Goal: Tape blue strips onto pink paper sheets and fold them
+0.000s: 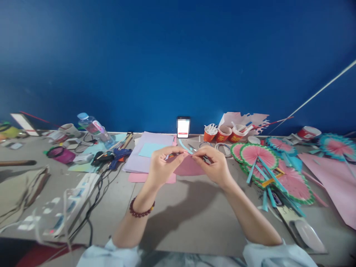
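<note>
My left hand point(163, 163) and my right hand point(214, 163) are raised over the table with their fingertips almost meeting. Thumb and forefinger of each are pinched on a small pink paper strip point(189, 152), mostly hidden by the fingers. Just behind the fingertips, a light blue paper strip point(184, 145) curves across the table. Darker pink paper point(189, 167) lies beneath the hands. Beside my left hand is a stack of lilac paper point(136, 159) with a light blue sheet point(147, 150) on top.
Pink-and-green folded paper fans point(258, 155) are piled at right. Red paper cups point(222, 134) stand by the wall near a phone point(183, 128). To the left are a blue glue gun point(120, 157), a tilted water bottle point(96, 129) and a power strip point(72, 204) with cables.
</note>
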The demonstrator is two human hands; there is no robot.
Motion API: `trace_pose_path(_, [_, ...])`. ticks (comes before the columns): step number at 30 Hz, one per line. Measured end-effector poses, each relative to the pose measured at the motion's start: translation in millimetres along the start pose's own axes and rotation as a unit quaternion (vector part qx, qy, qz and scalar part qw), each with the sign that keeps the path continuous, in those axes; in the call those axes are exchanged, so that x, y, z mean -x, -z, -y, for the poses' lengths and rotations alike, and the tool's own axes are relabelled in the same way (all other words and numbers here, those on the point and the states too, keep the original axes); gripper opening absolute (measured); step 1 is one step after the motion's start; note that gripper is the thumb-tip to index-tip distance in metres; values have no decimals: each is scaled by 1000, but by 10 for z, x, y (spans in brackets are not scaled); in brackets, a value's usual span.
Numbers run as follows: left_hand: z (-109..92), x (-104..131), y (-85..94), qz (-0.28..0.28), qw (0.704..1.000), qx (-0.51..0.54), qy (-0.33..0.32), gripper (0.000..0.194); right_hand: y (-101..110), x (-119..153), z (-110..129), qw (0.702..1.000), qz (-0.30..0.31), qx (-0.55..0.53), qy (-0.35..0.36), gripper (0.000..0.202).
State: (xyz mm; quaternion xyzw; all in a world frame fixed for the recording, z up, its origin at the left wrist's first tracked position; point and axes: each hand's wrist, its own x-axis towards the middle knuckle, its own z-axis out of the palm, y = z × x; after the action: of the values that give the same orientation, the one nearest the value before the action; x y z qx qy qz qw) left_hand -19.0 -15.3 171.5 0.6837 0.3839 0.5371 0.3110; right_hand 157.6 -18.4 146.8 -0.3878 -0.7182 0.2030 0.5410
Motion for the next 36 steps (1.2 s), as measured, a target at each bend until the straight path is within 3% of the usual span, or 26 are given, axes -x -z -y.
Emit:
trace_pose_path(7, [17,27,-17,-17,997,-56,-58,7,-18,-3,11,1000,5,-8,-10,11])
trace_pose_path(13, [26,42,-16,-2,998,-61,-28,8,-44,-6,-12,999,6,-31,-32,10])
trace_pose_path(22, [-50,23,15,57,998,-14,-23,5,-35,-14,-88,999,7,-30,15,9])
trace_pose_path(36, [-113,104,-19,22,989,-77,-128,8,-56,-20,-53,999,29,-45,10,8])
